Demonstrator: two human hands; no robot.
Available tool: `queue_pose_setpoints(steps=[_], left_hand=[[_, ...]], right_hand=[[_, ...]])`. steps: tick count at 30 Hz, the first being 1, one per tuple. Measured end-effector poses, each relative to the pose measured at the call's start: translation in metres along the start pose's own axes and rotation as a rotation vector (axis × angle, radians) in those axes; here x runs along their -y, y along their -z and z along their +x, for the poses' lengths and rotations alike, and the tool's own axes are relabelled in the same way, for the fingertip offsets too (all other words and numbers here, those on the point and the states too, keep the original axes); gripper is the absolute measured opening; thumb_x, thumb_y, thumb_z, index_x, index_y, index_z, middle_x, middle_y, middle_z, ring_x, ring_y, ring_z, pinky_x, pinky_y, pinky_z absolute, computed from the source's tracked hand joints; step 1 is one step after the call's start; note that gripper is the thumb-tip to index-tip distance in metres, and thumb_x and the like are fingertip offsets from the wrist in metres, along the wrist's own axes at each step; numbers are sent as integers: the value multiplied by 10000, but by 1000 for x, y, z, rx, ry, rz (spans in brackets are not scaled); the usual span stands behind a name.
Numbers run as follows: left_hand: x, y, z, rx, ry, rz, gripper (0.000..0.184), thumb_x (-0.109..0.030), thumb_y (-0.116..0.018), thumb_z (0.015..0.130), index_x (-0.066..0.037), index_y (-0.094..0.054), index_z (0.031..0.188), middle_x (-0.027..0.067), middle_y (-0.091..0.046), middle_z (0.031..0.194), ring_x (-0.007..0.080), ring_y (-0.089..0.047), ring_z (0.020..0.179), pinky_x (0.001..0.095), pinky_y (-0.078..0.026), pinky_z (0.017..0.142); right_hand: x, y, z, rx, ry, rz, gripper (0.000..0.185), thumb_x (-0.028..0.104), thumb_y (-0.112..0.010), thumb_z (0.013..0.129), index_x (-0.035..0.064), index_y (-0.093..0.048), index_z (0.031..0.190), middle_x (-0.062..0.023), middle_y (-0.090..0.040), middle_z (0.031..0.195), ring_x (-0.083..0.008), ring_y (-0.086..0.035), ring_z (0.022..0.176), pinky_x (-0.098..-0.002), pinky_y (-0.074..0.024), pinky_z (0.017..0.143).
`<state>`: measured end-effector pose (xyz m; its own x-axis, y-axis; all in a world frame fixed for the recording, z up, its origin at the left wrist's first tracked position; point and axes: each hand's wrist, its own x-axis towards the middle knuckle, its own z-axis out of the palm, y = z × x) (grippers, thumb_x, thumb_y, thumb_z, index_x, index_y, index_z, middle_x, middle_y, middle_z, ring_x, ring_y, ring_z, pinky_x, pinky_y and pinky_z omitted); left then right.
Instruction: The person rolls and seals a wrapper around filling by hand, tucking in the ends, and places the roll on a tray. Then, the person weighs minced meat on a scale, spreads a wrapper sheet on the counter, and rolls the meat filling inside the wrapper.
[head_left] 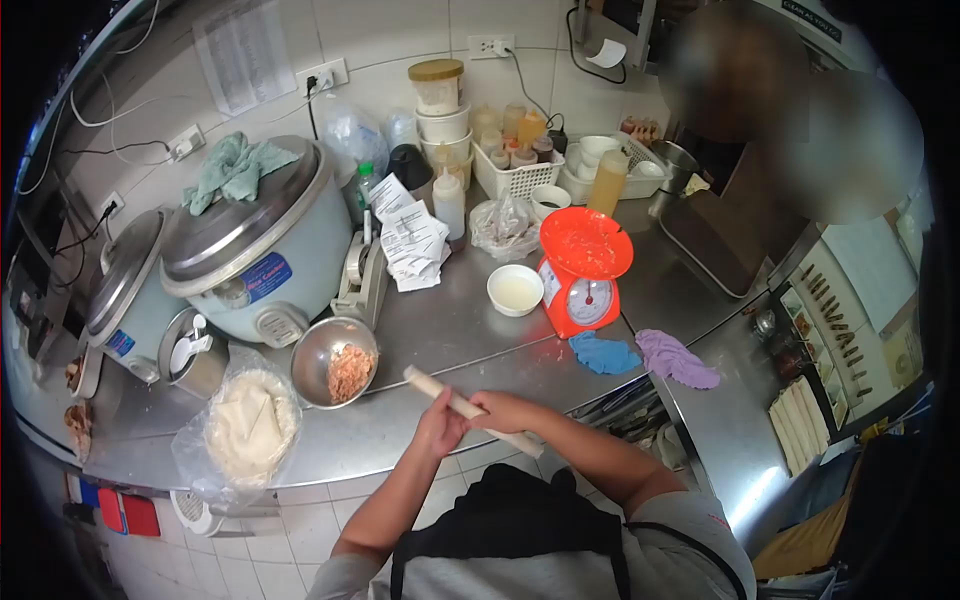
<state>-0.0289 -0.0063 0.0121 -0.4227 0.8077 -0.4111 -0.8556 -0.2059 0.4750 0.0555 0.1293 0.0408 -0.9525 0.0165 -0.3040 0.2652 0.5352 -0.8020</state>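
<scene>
Both hands hold a long pale roll [458,402] above the counter's front edge, its upper end pointing to the back left. My left hand [438,427] is closed around its middle. My right hand [497,412] grips it a little lower, and the other end sticks out past the wrist. To the left of the hands sits a steel bowl [309,376] with an orange shredded filling [351,374]. Left of that lies a plastic bag of pale wrapper sheets [250,425]. A white bowl of pale liquid [516,291] stands behind the hands.
A red scale [585,270] is at the back right, with blue [604,353] and purple [677,359] cloths before it. Large rice cookers [262,240], paper slips [412,240] and a basket of bottles [515,172] line the back. A blurred person [850,140] stands at the upper right.
</scene>
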Motion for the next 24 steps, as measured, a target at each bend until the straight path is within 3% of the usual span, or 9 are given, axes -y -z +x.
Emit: queue_pose_setpoints(steps=[2, 4, 6, 9, 12, 13, 19, 24], left_hand=[[-5, -4, 30, -147, -43, -166, 248, -301, -468, 897, -63, -432, 954, 91, -507, 835, 236, -536, 801, 392, -459, 763], [-17, -30, 37, -126, -204, -45, 204, -232, -525, 873, -66, -425, 939, 83, -497, 810, 213, -524, 740, 372, -479, 693], [-30, -69, 32, -116, -417, 127, 172, -186, -565, 850, -64, -451, 887, 47, -501, 731, 168, -523, 609, 290, -472, 545], [-33, -110, 30, -3, -612, 399, 132, -154, -577, 838, -65, -481, 854, 22, -514, 701, 127, -520, 574, 254, -453, 530], [-22, -145, 22, 85, -727, 596, 83, -103, -574, 827, -63, -505, 852, 7, -531, 703, 90, -512, 566, 227, -436, 528], [-17, -154, 21, 113, -743, 634, 82, -95, -574, 824, -59, -511, 862, 5, -538, 718, 83, -511, 576, 223, -434, 529], [12, -185, 20, 218, -793, 769, 123, -85, -567, 825, -36, -535, 933, -5, -558, 781, 56, -505, 645, 206, -431, 559], [26, -197, 12, 251, -749, 905, 156, -106, -560, 834, -32, -535, 969, -10, -557, 795, 54, -503, 681, 209, -434, 594]], right_hand=[[0, -4, -7, -169, 69, -5, 371, 182, -602, 762, -2, -493, 1066, -145, -592, 925, -208, -574, 830, -322, -447, 739], [-7, -5, -13, -267, 115, 15, 376, 170, -601, 755, 5, -486, 1073, -151, -585, 939, -233, -574, 826, -337, -449, 734], [-16, 1, -20, -333, 132, 60, 384, 161, -603, 739, 14, -484, 1074, -173, -576, 953, -294, -577, 827, -375, -452, 725], [-14, 28, -40, -412, 202, 68, 353, 129, -592, 740, 18, -495, 1062, -175, -552, 974, -297, -568, 831, -386, -453, 726], [17, 73, -75, -769, 454, -145, 385, 52, -547, 713, 38, -510, 1096, -160, -508, 995, -313, -518, 896, -380, -427, 772], [25, 84, -85, -872, 512, -181, 402, 37, -539, 703, 43, -515, 1105, -154, -503, 994, -312, -507, 912, -380, -418, 785], [47, 115, -119, -914, 647, -453, 484, -22, -506, 664, 82, -540, 1136, -123, -486, 1001, -281, -485, 911, -388, -383, 806], [36, 121, -125, -917, 703, -424, 451, -32, -509, 679, 92, -565, 1108, -100, -493, 981, -272, -487, 885, -376, -386, 787]])
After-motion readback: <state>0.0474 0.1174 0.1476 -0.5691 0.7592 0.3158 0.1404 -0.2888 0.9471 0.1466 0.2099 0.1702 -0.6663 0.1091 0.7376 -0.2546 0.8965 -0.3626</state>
